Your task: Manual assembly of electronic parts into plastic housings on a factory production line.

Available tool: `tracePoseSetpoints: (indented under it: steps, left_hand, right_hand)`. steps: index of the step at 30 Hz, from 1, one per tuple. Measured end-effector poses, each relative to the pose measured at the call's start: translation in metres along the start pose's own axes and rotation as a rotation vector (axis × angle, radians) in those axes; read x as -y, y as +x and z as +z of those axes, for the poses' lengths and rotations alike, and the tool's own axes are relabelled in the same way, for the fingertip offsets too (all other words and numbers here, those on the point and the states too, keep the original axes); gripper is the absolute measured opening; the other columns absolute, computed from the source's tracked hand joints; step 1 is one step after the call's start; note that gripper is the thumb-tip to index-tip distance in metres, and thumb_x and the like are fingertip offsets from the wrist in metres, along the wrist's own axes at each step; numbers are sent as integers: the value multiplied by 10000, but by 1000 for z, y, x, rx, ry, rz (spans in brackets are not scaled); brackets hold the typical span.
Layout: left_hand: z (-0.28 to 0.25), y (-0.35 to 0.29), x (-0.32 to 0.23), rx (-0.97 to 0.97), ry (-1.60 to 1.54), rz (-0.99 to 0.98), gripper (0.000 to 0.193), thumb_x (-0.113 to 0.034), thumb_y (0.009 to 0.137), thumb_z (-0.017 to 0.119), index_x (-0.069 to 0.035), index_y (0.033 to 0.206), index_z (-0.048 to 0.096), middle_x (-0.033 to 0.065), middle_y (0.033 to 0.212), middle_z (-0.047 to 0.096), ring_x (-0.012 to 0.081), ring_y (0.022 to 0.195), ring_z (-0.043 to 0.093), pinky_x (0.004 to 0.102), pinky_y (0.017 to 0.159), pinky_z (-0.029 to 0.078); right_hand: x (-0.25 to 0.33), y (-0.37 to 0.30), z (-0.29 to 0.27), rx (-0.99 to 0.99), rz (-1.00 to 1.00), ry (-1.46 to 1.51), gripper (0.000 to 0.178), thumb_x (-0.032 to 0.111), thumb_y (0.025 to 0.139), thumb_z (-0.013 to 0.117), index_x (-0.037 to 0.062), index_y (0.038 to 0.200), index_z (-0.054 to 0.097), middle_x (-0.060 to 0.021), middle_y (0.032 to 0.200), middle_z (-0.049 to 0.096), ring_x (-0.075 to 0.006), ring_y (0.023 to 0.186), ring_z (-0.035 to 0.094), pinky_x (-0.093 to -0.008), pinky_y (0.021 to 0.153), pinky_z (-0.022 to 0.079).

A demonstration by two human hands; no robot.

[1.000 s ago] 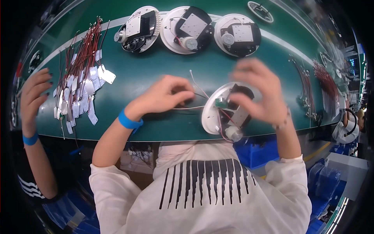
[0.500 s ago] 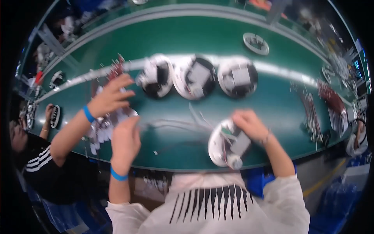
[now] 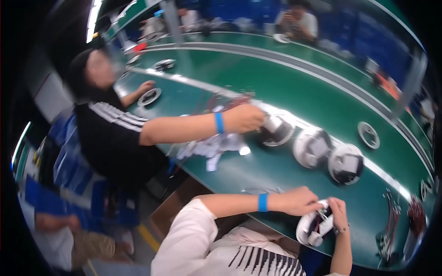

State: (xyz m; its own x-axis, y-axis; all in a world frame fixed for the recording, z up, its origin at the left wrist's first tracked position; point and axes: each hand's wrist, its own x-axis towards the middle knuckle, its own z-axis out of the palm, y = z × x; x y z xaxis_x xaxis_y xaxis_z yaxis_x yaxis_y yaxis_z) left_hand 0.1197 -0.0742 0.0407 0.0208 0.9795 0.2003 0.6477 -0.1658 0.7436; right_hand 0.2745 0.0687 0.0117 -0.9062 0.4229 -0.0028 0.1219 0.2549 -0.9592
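A round white housing (image 3: 302, 230) is tilted near the front edge of the green table, with a dark inside, a white block, a small round white part and thin reddish wires. My right hand (image 3: 340, 215) grips its right rim. My left hand (image 3: 297, 201) is closed at its upper edge, fingertips bent down over it; what they pinch is hidden. Beyond stand several similar housings in a row: a left one (image 3: 276, 131), a middle one (image 3: 313, 148) and a right one (image 3: 346, 164). A co-worker's hand (image 3: 251, 118) touches the left one.
Loose white parts (image 3: 212, 149) lie in a heap below the co-worker's arm. Reddish wire bundles (image 3: 390, 216) lie at the right. A white ring-shaped part (image 3: 369, 135) rests on the far green strip. The co-worker in black (image 3: 115, 142) sits close at the left.
The view has swung left. My left hand has moved from the left over to the housing in my right hand. The co-worker's hand has reached the left housing of the row.
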Motion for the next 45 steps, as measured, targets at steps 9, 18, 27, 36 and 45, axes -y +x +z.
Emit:
tracePoseSetpoints:
  steps: [9, 18, 27, 36, 45]
  left_hand:
    - [-44, -59, -23, 1, -553, -147, 259, -233, 726, 597, 10, 639, 569, 35, 501, 510, 85, 469, 466, 234, 423, 361]
    - [-237, -120, 33, -755, 551, -457, 202, -179, 699, 635, 19, 713, 594, 86, 588, 585, 97, 534, 540, 242, 467, 403]
    - [-307, -159, 191, -595, 1130, -754, 151, -100, 749, 433, -40, 813, 556, 154, 740, 590, 333, 671, 578, 429, 565, 459]
    - [-316, -178, 243, -355, 1761, -1110, 193, -215, 701, 510, -59, 666, 619, 115, 662, 592, 260, 606, 571, 362, 516, 434]
    - [-202, -62, 142, -459, 1060, -571, 174, -225, 744, 508, -62, 720, 561, 159, 691, 571, 351, 670, 555, 415, 590, 452]
  right_hand:
    - [8, -2, 33, 149, -130, 208, 295, 242, 759, 512, -38, 843, 550, -60, 748, 530, -125, 685, 488, -224, 562, 380]
    - [34, -6, 54, 155, -279, -357, 299, 140, 623, 642, 24, 887, 562, -106, 911, 553, -228, 770, 511, -282, 620, 423]
    - [169, 15, 97, 416, -712, 915, 577, 429, 811, 394, -86, 1065, 456, -180, 967, 537, -280, 869, 515, -372, 780, 380]
    - [179, -1, 123, 463, -618, 1143, 638, 473, 821, 328, -91, 1105, 421, -190, 1024, 498, -271, 899, 494, -368, 805, 357]
    - [180, -16, 141, 701, -468, 1378, 661, 490, 817, 318, -93, 1116, 410, -195, 1053, 473, -262, 913, 483, -359, 813, 348]
